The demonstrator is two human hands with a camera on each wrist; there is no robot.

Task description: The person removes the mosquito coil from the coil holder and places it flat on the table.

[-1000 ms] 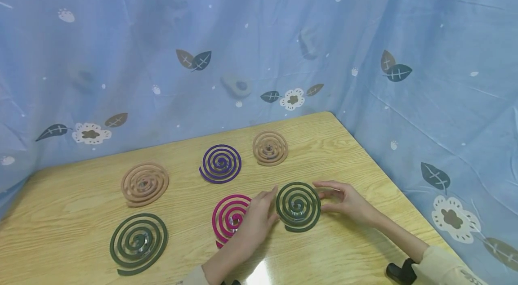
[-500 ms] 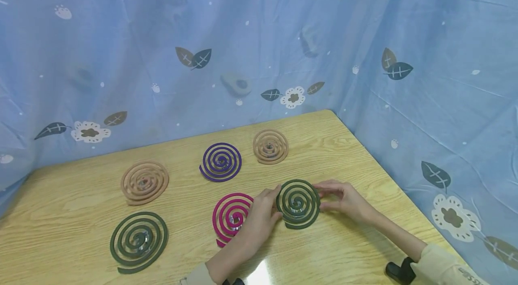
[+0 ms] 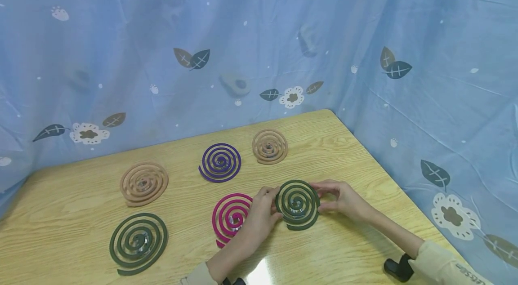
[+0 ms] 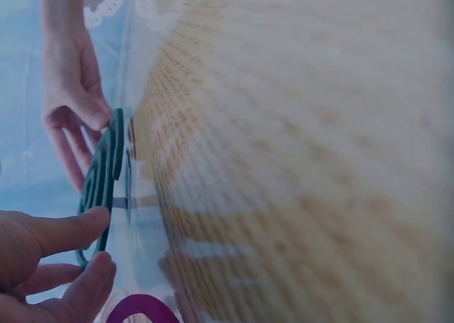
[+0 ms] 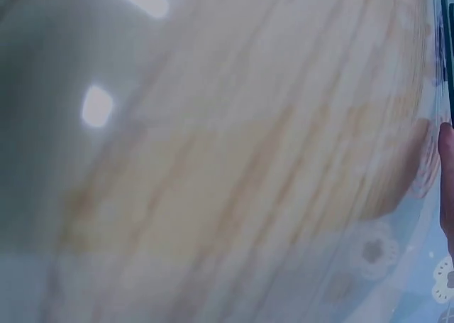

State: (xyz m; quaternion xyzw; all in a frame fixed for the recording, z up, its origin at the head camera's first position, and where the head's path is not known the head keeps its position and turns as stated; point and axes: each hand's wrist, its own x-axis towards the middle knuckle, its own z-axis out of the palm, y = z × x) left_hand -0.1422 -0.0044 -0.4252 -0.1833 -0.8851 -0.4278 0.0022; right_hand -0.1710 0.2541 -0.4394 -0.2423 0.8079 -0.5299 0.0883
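Note:
A dark green mosquito coil (image 3: 296,204) sits at the right of the group, raised over the table on a small clear stand. My left hand (image 3: 259,218) pinches its left edge, thumb and fingertips on the rim in the left wrist view, where the green coil (image 4: 105,167) shows edge-on. At the opposite edge my right hand (image 3: 343,199) holds the rim between thumb and fingers. Partly behind my left wrist lies a magenta mosquito coil (image 3: 235,219). In the right wrist view only a finger (image 5: 447,174) shows at the right border.
Further coils stand on the wooden table (image 3: 332,150): a purple coil (image 3: 221,162), a tan coil (image 3: 270,146) at the back, another tan coil (image 3: 144,183) and a second green coil (image 3: 139,242) at left. A patterned blue curtain (image 3: 259,42) hangs along the back and right edges.
Both hands have closed in on the green coil from its two sides, and fingers that stood just off its rim now hold it. The other coils have stayed put.

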